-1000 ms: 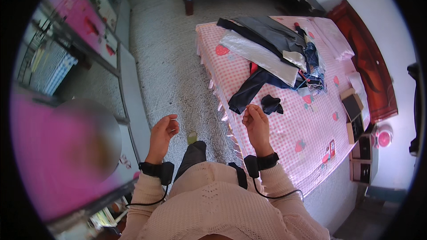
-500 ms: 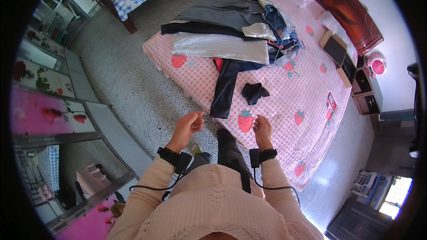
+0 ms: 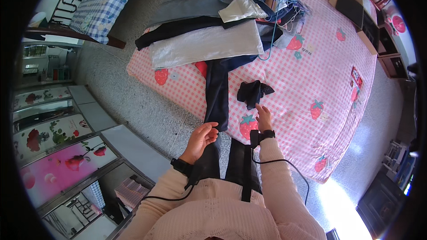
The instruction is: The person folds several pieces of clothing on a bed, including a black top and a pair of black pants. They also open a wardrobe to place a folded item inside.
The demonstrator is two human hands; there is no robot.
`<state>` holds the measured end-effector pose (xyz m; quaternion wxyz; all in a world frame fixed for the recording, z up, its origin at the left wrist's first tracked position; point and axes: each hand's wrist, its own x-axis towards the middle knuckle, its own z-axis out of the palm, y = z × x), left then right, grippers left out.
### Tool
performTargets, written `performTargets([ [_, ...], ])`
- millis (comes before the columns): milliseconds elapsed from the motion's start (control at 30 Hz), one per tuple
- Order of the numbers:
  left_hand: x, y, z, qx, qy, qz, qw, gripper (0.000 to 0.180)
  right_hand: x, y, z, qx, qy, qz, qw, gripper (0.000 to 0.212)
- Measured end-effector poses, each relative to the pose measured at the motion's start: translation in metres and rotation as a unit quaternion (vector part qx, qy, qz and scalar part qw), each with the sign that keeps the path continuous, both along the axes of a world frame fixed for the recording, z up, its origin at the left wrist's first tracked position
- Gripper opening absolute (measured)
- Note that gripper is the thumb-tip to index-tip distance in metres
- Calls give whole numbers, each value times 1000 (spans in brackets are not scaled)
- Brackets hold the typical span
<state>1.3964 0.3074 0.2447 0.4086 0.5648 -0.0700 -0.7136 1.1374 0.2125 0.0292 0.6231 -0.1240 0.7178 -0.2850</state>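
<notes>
My right hand (image 3: 263, 118) reaches forward over the bed, fingers stretched out. Its fingertips are at the near edge of a small crumpled black cloth (image 3: 251, 94); whether they touch it I cannot tell. My left hand (image 3: 202, 141) is loosely curved with nothing in it, beside the near end of a dark trouser leg (image 3: 216, 100). That leg comes out from under a folded white cloth (image 3: 207, 44). Grey trousers (image 3: 191, 4), a black garment (image 3: 178, 29) and a small cream cloth (image 3: 241, 10) lie in the pile beyond.
A pink checked bedsheet (image 3: 284, 84) with strawberries covers the bed. Blue hangers (image 3: 276, 24) lie tangled on the pile's right. An opened dark box (image 3: 351, 9) stands at the far right. Flower-printed cabinets (image 3: 71, 160) line the left; a second bed (image 3: 106, 4) stands far left.
My right hand has moved forward to the small black cloth. My left hand has come closer to the trouser leg's end. The view has shifted nearer the bed.
</notes>
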Motion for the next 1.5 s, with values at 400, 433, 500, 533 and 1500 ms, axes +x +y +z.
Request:
performTargets([
  [400, -6, -57, -48, 58, -19, -131, 990, 35, 18, -13, -62, -44, 20, -99, 994, 46],
  [433, -3, -63, -49, 49, -18, -148, 988, 35, 18, -13, -51, -54, 40, -129, 989, 43],
  [500, 2, -78, -50, 21, -31, -198, 979, 34, 15, -14, -23, -107, 116, -77, 985, 31],
  [533, 4, -85, -49, 7, -39, -222, 974, 34, 17, -14, -6, -153, 126, -73, 978, 29],
  [1500, 9, -148, 169, -139, 254, -61, 955, 41, 46, 55, 321, -266, -275, 84, 920, 58],
])
